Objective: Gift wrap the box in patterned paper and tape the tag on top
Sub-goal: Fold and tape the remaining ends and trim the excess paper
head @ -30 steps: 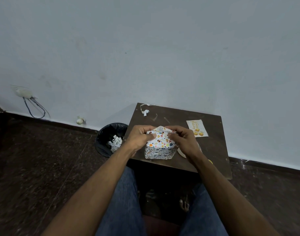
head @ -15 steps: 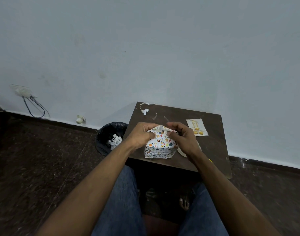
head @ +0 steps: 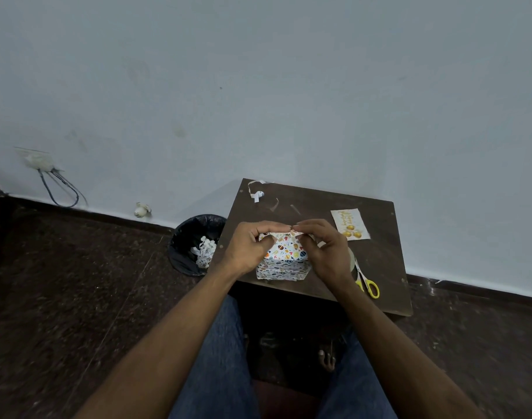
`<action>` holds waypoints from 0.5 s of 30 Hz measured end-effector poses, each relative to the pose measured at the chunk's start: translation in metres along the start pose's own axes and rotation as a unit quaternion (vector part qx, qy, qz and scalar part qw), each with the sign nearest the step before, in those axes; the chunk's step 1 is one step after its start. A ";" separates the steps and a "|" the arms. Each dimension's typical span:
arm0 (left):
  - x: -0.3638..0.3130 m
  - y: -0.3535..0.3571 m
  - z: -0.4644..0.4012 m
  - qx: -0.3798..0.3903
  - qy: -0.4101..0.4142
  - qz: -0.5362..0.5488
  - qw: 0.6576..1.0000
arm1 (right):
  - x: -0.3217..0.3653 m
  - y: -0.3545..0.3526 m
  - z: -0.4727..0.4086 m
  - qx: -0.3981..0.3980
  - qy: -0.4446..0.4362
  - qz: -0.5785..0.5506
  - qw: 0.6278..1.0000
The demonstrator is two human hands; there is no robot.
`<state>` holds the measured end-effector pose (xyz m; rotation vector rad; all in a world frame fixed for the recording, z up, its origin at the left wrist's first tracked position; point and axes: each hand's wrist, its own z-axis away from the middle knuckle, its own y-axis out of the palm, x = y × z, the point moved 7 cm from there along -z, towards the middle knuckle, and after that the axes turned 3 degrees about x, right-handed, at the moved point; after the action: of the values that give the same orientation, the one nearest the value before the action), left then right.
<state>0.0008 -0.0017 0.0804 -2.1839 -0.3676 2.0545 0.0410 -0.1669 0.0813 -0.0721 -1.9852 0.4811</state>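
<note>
My hands cover much of the box (head: 284,261): the left hand (head: 249,249) hides its left upper corner, the right hand (head: 326,254) its right side. I can't see how the paper's top edges meet under my fingertips. The tape roll (head: 353,261) shows only as a sliver behind my right wrist, which also covers part of the scissors (head: 368,284). The tag (head: 350,224) carries gold writing too small for me to read. The scraps in the bin (head: 195,241) are too dim to make out. My forearms run off the bottom edge.
</note>
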 end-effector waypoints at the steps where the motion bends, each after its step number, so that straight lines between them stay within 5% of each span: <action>1: 0.001 0.000 0.002 -0.010 0.013 -0.004 1.000 | 0.003 0.000 0.001 -0.010 -0.021 0.034 0.999; 5: 0.006 -0.001 0.004 -0.036 0.029 -0.020 0.999 | 0.015 -0.001 0.003 -0.032 -0.096 0.148 0.984; 15: -0.002 -0.001 0.011 -0.041 0.079 -0.085 0.992 | 0.026 -0.009 -0.002 0.006 -0.206 0.230 0.951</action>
<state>-0.0104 -0.0017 0.0815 -2.2565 -0.6049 1.7950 0.0324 -0.1684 0.1074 -0.4680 -2.3809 0.8654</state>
